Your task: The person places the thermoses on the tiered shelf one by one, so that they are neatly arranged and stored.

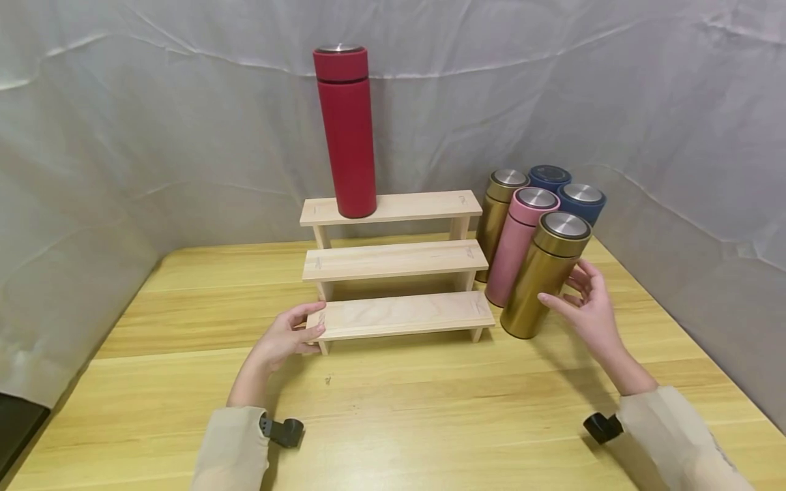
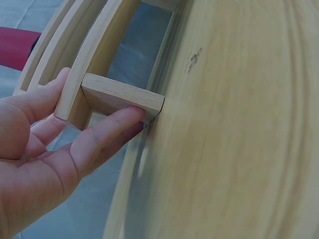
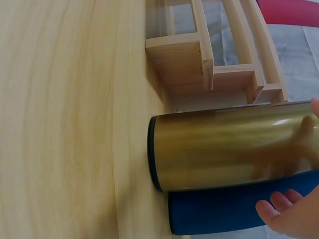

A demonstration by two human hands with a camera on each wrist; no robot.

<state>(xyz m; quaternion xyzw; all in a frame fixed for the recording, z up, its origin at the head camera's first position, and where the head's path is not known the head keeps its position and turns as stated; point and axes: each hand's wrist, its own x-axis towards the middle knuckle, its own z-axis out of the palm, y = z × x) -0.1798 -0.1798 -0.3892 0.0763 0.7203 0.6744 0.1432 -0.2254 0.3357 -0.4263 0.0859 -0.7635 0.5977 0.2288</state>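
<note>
A three-step wooden stand (image 1: 399,315) stands on the table. My left hand (image 1: 287,335) grips the left end of its lowest step, thumb on the board and fingers against the end and leg (image 2: 124,94). On the top step, left of its middle, a red thermos bottle (image 1: 348,143) stands upright. My right hand (image 1: 588,310) is spread around the right side of the front gold thermos bottle (image 1: 533,286), the thumb overlapping its edge in the head view. In the right wrist view the fingertips (image 3: 266,211) are apart from the gold body (image 3: 224,149).
Behind the front gold bottle stand a pink bottle (image 1: 514,252), another gold one (image 1: 491,228) and two blue ones (image 1: 583,198), close together beside the stand's right end. Grey cloth (image 1: 245,123) hangs behind the wooden table (image 1: 381,416).
</note>
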